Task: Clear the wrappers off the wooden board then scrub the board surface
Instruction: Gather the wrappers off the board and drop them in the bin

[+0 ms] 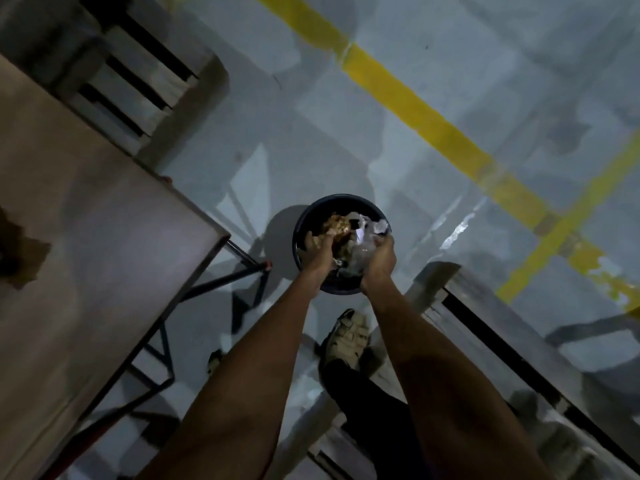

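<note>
Crumpled wrappers (349,237) are gripped between the left hand (317,252) and right hand (379,259), directly above a dark bin (301,223).

Dark bin (300,223); yellow floor lines (408,109)

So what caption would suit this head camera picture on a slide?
Both hands, left hand and right hand, hold crumpled wrappers over a dark round bin on the grey floor.
</note>
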`<action>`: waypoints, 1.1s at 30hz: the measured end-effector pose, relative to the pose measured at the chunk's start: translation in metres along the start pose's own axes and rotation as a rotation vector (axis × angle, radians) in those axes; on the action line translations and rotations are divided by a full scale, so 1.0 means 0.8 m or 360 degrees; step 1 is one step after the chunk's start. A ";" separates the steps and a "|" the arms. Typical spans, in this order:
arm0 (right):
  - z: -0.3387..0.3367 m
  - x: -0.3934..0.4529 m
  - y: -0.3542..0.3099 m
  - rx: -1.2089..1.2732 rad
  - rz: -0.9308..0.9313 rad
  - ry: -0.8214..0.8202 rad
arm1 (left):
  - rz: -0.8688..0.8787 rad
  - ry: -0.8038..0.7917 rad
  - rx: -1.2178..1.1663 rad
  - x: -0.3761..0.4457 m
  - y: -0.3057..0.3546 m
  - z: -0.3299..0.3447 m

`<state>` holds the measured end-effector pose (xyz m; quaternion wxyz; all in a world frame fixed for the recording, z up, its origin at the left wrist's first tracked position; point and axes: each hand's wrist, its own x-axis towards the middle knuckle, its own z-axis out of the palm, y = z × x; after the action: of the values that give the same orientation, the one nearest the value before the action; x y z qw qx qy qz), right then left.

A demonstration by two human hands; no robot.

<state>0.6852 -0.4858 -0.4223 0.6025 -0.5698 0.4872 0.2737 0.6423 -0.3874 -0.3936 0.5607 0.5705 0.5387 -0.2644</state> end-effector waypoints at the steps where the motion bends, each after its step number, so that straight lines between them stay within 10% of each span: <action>1: 0.000 -0.003 -0.001 0.0026 -0.0013 0.0062 | 0.0028 0.0016 0.0026 0.001 -0.002 -0.002; 20: -0.006 -0.333 -0.033 0.0076 -0.0353 0.0181 | 0.0410 -0.0279 0.0016 -0.295 0.019 -0.167; 33: 0.016 -0.659 0.165 -0.0386 -0.1071 -0.0225 | 0.0596 -0.0378 -0.0408 -0.520 -0.145 -0.453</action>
<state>0.3743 -0.3280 -0.0051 0.6192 -0.7451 0.1937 0.1547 0.3109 -0.2092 0.0259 0.7270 0.5496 0.3831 -0.1508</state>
